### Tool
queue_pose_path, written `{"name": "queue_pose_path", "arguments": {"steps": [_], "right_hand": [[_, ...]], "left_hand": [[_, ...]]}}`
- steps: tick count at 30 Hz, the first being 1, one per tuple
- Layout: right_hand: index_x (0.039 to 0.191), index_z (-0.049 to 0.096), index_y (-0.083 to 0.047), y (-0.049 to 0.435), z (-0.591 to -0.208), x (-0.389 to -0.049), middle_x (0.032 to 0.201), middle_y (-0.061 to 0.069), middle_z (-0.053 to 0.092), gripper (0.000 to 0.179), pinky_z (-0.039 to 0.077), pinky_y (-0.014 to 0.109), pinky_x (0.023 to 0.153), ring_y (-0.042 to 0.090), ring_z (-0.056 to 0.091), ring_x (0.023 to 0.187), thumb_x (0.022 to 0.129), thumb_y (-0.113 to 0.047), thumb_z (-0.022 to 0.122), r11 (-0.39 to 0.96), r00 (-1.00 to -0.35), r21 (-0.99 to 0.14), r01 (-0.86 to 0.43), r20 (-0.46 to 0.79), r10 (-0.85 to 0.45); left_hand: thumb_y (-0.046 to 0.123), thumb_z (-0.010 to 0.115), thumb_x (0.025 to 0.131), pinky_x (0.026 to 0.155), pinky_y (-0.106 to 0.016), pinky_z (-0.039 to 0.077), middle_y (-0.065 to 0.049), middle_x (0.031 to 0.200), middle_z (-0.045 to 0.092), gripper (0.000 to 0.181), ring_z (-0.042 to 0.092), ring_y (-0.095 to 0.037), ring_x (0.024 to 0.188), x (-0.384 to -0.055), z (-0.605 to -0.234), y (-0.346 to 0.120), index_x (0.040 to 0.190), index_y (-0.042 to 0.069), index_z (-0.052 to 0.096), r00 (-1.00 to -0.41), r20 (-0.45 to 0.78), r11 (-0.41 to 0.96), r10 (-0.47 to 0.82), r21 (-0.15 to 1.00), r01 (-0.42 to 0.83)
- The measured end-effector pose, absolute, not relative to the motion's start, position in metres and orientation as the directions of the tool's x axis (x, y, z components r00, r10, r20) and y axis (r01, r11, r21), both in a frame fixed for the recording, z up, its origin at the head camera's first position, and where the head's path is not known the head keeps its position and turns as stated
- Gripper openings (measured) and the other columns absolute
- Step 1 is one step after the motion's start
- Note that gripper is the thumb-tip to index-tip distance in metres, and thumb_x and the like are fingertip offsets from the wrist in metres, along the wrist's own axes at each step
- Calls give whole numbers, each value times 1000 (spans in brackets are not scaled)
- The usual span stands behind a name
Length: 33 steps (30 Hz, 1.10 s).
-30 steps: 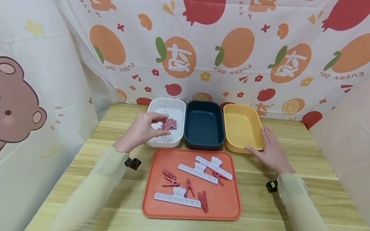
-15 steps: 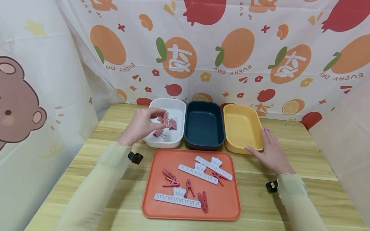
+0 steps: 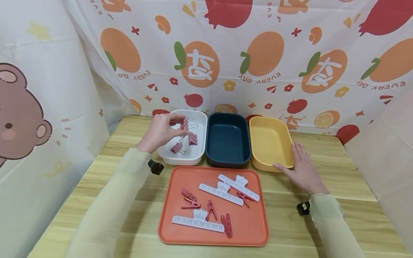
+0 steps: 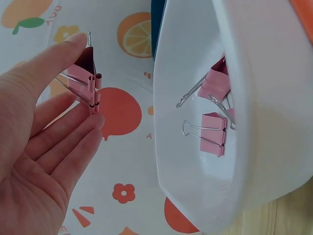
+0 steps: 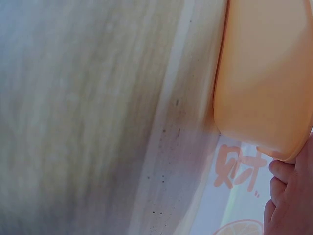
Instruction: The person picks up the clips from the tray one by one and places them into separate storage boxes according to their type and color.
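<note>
My left hand [image 3: 162,129] is over the white box [image 3: 202,150], pinching a pink binder clip [image 4: 82,78] between thumb and fingers. In the left wrist view the clip stands beside the box wall, its wire handles showing. More pink binder clips lie inside the box; one binder clip [image 3: 176,147] is near its front, and another binder clip [image 4: 213,134] shows its wire handles folded out. My right hand [image 3: 304,168] rests with extended fingers along the right side of the yellow box [image 3: 271,166], thumb at its front corner.
A dark blue box [image 3: 228,163] stands between the white and yellow ones. In front, an orange tray [image 3: 248,229] bears several red clothespins [image 3: 227,225] and white piano-key clips [image 3: 198,223]. A fruit-print cloth [image 3: 232,53] hangs behind the wooden table [image 3: 348,215].
My left hand has moved slightly up and back over the white box, with a binder clip pinched. Clips inside the box have come into plainer view. The right hand has stayed put.
</note>
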State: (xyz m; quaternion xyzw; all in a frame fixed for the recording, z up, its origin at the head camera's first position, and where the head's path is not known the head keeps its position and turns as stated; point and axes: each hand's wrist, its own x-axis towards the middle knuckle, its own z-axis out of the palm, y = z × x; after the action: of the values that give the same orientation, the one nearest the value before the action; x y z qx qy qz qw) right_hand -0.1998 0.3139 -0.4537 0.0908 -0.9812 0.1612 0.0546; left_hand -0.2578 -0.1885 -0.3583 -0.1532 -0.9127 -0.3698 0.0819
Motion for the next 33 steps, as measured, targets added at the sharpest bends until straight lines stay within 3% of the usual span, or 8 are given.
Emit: {"name": "queue_pose_path", "arguments": {"steps": [12,22,33], "right_hand": [[160,7,4,314,-454,-199,165,26,10,113,6,56,121,39,3,153,92,-71,56,931,-977,-305,-199,136,-165],[161,6,3,314,-454,-200,166,25,9,113,6,55,121,37,2,153,92,-71,56,931,-979,-311,-190,131,-157],[161,3,1,314,-453,-201,167,22,5,114,5,55,121,36,-1,154,92,-72,55,933,-983,-313,-176,106,-150]], "left_hand": [[29,87,83,96,-46,53,-9,123,68,53,63,-29,113,-275,-361,-185,130,11,69,-969,169,707,180,662,248],[27,87,84,94,-45,54,-12,121,68,54,61,-32,113,-292,-362,-178,131,7,68,-971,147,720,191,651,240],[24,89,82,81,-36,59,-8,115,67,59,60,-25,98,-303,-364,-170,134,7,67,-976,94,746,195,632,210]]}}
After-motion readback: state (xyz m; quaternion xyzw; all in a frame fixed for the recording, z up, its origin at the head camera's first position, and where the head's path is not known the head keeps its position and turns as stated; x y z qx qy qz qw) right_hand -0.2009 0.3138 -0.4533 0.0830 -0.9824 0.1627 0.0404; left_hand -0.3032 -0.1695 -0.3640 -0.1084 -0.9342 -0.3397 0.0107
